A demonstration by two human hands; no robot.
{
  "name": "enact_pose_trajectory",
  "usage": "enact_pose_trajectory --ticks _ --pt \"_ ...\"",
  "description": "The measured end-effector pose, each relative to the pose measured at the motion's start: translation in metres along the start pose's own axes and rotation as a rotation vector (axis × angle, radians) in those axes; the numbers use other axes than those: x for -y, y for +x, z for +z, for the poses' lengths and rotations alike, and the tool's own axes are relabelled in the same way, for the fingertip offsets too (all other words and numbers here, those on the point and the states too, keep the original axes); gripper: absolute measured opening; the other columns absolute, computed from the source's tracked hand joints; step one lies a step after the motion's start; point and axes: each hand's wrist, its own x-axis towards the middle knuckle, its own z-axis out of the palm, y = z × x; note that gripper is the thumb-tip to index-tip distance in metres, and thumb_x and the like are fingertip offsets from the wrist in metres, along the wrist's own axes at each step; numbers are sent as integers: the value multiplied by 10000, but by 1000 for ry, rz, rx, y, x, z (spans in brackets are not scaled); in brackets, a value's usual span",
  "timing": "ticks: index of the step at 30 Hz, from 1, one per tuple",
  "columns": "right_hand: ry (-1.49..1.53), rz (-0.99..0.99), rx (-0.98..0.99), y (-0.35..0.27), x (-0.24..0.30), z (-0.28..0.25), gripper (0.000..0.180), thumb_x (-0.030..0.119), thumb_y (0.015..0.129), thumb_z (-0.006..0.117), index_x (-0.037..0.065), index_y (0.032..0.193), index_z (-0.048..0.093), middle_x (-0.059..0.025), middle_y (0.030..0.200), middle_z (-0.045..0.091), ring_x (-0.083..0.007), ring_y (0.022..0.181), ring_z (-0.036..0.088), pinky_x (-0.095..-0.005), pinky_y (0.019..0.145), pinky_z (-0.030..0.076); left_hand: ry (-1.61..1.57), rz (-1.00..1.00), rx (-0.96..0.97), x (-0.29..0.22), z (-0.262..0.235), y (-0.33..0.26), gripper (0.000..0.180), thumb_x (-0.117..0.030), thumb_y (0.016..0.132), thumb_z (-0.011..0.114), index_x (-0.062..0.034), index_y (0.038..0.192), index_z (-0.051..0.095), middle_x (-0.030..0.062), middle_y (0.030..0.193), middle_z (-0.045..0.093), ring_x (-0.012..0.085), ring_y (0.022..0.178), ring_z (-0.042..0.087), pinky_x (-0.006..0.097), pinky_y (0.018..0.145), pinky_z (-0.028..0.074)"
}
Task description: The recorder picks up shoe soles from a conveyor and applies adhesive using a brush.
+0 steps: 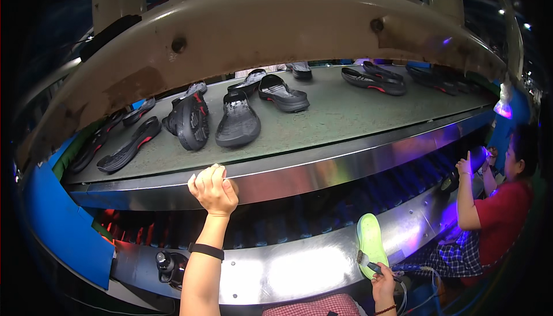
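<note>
Lime-green, the shoe sole [373, 235] lies on the metal bench [253, 278], just beyond the fingers of your right hand [382, 286]. Those fingers are clamped on the dark handle of a brush [375, 267], whose bristles overlap the sole's near left part. Your left hand [215, 194], well apart from the sole, has its fingers bent at the metal rail [299, 179] below the dark soles [238, 123]; you cannot tell whether they grip it.
</note>
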Motion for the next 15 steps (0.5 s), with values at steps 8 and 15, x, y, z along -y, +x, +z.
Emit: enact_pose_trajectory --ticks 8,15 --pt "46 24 -20 5 0 -5 205 157 904 591 24 1058 613 -58 942 650 -122 676 554 -244 567 428 -5 -1 -2 -6 2 1 288 -279 880 431 -101 998 624 43 1065 624 226 1039 522 443 1017 271" --pt "14 27 -23 6 3 -7 218 186 877 596 40 1038 604 -48 932 642 -109 686 540 -229 559 418 -5 5 -13 -10 4 2 286 -279 881 432 -97 990 625 44 1060 627 227 1032 527 439 1008 279"
